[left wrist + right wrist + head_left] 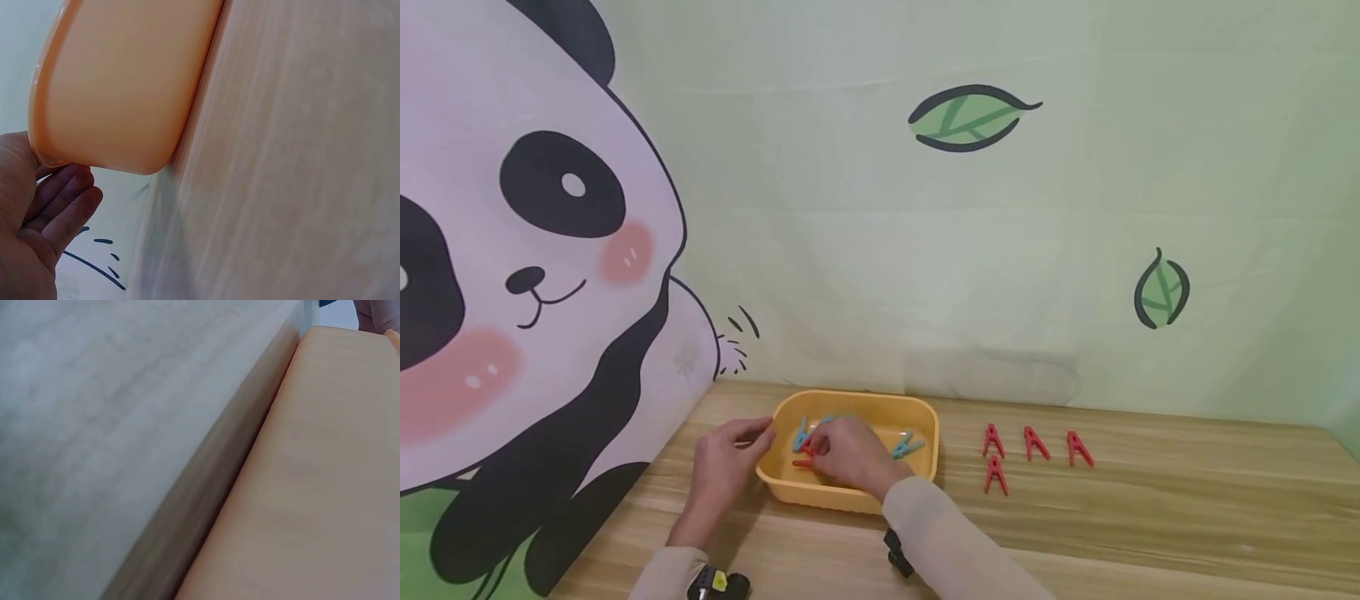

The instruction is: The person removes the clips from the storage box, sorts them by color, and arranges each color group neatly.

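Note:
A yellow plastic basin (820, 497) stands on the wooden table, blue clothespins (908, 447) and red ones inside it. My right hand (859, 460) reaches down into it, fingertips pinching a red clothespin (803, 463) near the left end; the fingers partly cover it. At the basin's left end, my left hand (727, 460) holds the rim between thumb and fingers. The left wrist view shows these fingers (72, 209) bent at the outside of the rim. In the right wrist view only the basin's outer wall (312, 475) and part of a hand at the top corner appear.
Right of the basin, several red clothespins lie on the table (1187, 500): a row with a clothespin (1079, 448) at its right end, and another clothespin (996, 476) below the leftmost. Behind the table hangs a green backdrop (850, 250) printed with a panda and leaves.

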Demonstrator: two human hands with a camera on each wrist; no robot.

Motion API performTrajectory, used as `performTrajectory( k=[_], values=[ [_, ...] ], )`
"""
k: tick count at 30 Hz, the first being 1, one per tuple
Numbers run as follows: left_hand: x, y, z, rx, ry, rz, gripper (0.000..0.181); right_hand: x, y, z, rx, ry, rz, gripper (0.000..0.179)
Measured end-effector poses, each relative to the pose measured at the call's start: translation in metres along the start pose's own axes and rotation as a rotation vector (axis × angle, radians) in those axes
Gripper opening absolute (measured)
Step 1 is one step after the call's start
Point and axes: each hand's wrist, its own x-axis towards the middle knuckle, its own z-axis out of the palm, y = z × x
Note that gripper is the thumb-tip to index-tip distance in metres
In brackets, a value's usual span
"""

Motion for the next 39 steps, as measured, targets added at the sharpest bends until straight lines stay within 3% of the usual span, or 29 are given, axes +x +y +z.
performTrajectory(
  k=[6,20,39],
  values=[
    [-0.0010,-0.0005,-0.0005,0.007,0.003,-0.004,0.026,0.0000,-0.0008,0.0002,0.040,-0.001,0.031,0.011],
    [0.0000,-0.0008,0.0002,0.004,0.006,0.003,0.025,-0.0013,0.0005,-0.0028,0.058,0.107,-0.017,0.009],
    [0.0008,-0.0035,0.0015,-0.003,0.008,0.009,0.025,-0.0024,0.0021,-0.0024,0.140,0.069,-0.022,0.006]
  ],
)
